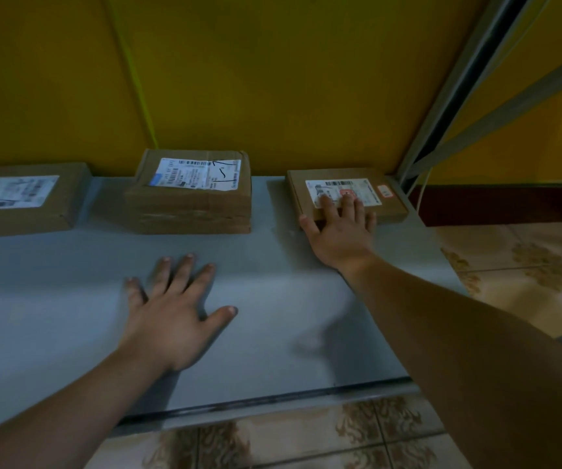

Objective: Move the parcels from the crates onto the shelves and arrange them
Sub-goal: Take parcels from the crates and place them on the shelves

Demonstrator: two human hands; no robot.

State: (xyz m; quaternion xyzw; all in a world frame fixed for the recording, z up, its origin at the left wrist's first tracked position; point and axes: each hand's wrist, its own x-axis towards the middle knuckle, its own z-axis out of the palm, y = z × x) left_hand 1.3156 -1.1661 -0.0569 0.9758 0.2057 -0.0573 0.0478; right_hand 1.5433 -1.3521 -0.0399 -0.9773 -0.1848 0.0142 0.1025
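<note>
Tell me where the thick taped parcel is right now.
Head view: the thick taped parcel sits at the back middle of the grey shelf, by the yellow wall, between the left flat parcel and the right flat parcel under the right hand.

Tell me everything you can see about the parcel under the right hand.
The right parcel is a flat, thin brown cardboard box lying label-up at the back right corner of the shelf, by the yellow wall. A white shipping label with barcodes covers much of its top, with a small red sticker beside it. The right hand rests on its near edge, fingers straight across the label, thumb at the left corner.
</note>
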